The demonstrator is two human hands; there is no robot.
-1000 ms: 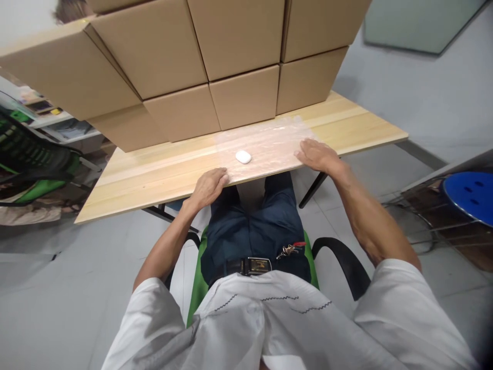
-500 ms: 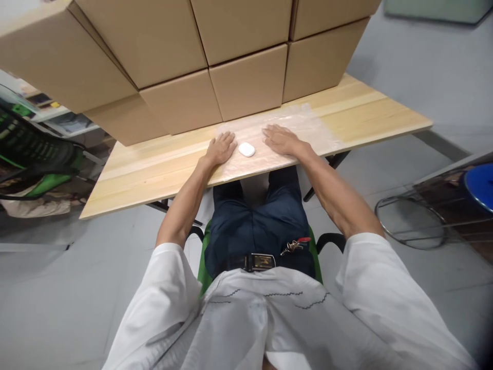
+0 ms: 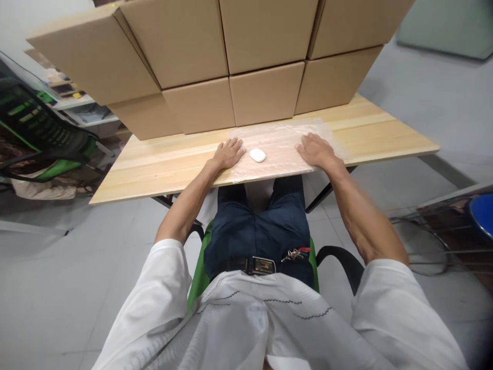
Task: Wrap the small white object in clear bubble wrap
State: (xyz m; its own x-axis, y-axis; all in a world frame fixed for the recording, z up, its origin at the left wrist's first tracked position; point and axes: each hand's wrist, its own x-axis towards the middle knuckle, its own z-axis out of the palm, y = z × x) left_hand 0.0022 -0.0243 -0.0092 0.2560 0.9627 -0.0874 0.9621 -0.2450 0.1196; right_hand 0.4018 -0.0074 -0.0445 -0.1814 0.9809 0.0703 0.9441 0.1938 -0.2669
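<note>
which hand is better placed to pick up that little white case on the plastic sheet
Probably left: the left hand lies flat beside the white case, while the right hand rests farther off.

A clear plastic sheet (image 3: 283,146), thin and faintly cloudy with small wrinkles, lies spread flat on a pale wooden table (image 3: 154,169). It covers the middle stretch of the table along the near edge and reaches back towards a wall of stacked boxes at the far edge. On the sheet, closer to its left end and near the table's near edge, rests a small white case (image 3: 258,155), smooth, rounded and pebble-shaped, lying flat with its lid closed. The left hand (image 3: 230,153) lies palm down on the sheet's left end, just beside the case. The right hand (image 3: 315,150) lies palm down on the sheet's right part, well apart from the case.
</note>
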